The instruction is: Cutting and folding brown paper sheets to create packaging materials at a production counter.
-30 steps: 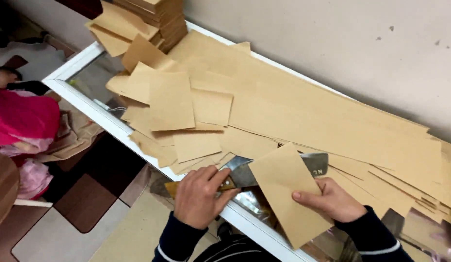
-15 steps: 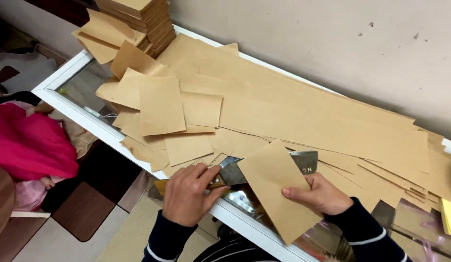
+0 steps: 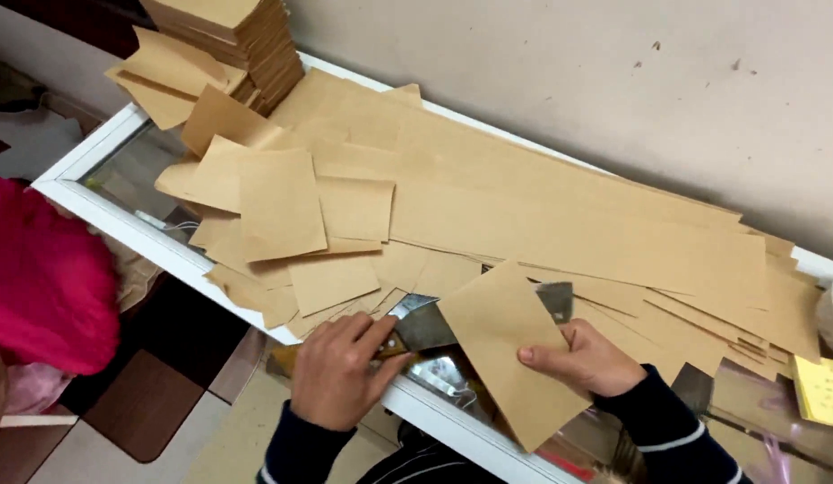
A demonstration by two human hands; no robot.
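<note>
At the desk's [image 3: 94,148] white near edge, crowded by loose brown sheets, the left hand [image 3: 340,372] grips a metal scraper [image 3: 425,327] while the right hand [image 3: 586,358] pinches a flat tan paper piece [image 3: 506,350] over its blade.

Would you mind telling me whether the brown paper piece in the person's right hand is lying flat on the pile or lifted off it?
Lifted: the brown paper piece is pinched at its edge by the right hand, tilted, overhanging the table frame.

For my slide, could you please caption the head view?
Left hand grips a metal scraper while right hand holds a brown paper sheet over it.
</note>
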